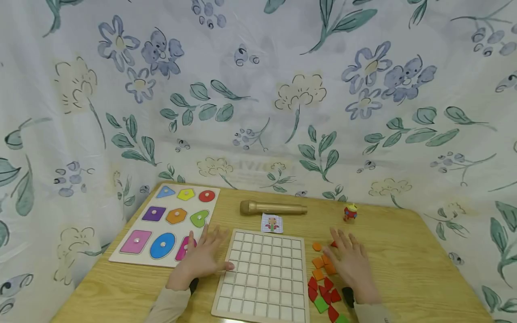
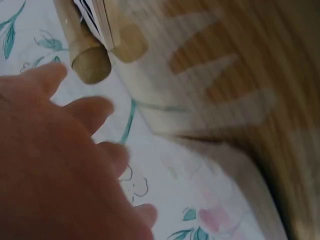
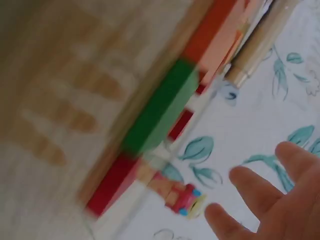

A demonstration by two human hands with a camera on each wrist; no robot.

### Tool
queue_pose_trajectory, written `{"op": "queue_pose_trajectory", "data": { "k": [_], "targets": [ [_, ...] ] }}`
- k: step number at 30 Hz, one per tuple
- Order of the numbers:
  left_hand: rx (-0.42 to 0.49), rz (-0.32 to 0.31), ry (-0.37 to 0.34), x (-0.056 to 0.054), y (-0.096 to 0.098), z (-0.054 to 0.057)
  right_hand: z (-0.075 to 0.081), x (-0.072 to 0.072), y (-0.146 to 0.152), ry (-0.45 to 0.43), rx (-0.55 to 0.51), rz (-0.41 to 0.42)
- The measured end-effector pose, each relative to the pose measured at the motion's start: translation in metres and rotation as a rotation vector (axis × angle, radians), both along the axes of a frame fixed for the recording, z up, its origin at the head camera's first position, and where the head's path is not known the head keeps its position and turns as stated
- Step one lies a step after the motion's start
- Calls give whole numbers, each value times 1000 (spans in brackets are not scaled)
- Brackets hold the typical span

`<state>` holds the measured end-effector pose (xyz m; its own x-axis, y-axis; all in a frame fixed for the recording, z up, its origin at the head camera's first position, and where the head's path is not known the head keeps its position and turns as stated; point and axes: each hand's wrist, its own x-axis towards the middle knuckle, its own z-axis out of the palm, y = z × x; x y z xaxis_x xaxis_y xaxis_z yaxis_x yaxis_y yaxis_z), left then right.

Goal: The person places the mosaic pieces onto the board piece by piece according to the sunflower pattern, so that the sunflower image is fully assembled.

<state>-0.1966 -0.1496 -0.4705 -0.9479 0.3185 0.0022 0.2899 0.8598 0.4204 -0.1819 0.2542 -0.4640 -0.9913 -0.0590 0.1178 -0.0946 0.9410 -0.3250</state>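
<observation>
Between the two hands sits a pale wooden grid board (image 1: 262, 274), with loose orange, red and green pieces (image 1: 321, 305) along its right side. Left hand (image 1: 202, 255) has its fingers spread, thumb at the board's edge. Right hand (image 1: 351, 264) is splayed too, right by the pieces. Further out: picture card (image 1: 272, 223), gold microphone (image 1: 278, 208), shape puzzle (image 1: 169, 204) on the left, little toy figure (image 1: 350, 212) on the right.

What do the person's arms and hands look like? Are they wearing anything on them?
The left hand and right hand are bare, with no gloves. The left sleeve and right sleeve are light beige. A small black thing shows at the left wrist, and another dark one at the right.
</observation>
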Motion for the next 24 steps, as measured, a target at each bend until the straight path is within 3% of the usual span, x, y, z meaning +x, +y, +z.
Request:
{"op": "queue_pose_trajectory", "data": {
  "k": [3,7,15,19,24],
  "targets": [
    [25,-31,-70,2,2,-1,1,-9,-9,-74,-39,-8],
    [6,-61,-111,4,3,-3,1,-19,-19,-146,-89,-10],
    [-71,-69,-116,9,8,-3,-1,-28,-29,-75,-146,-1],
    [-86,-59,-124,13,12,-2,-1,-31,-31,-75,-119,-21],
    [-86,-43,-136,17,15,2,-3,-34,-34,-80,-162,-31]
  ]
}}
